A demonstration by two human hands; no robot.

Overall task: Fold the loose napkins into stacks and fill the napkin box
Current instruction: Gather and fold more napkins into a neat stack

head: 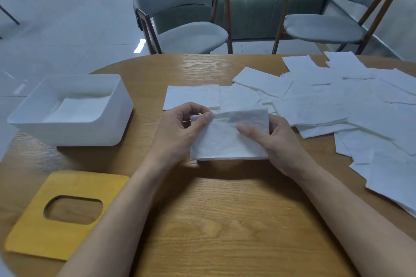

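The left hand (pixel 177 135) pinches the far left corner of the folded napkin (pixel 222 141). The right hand (pixel 281 144) seemingly clamps its right edge, fingers hidden behind.

The box (pixel 74 134) is open on top, with a napkin stack (pixel 76 108) low inside, so entry from above is unobstructed. The lid (pixel 33 231) lies flat just nearer than the box. Right of the box runs bare table (pixel 213 220); farther right, loose napkins (pixel 337 108) cover it.
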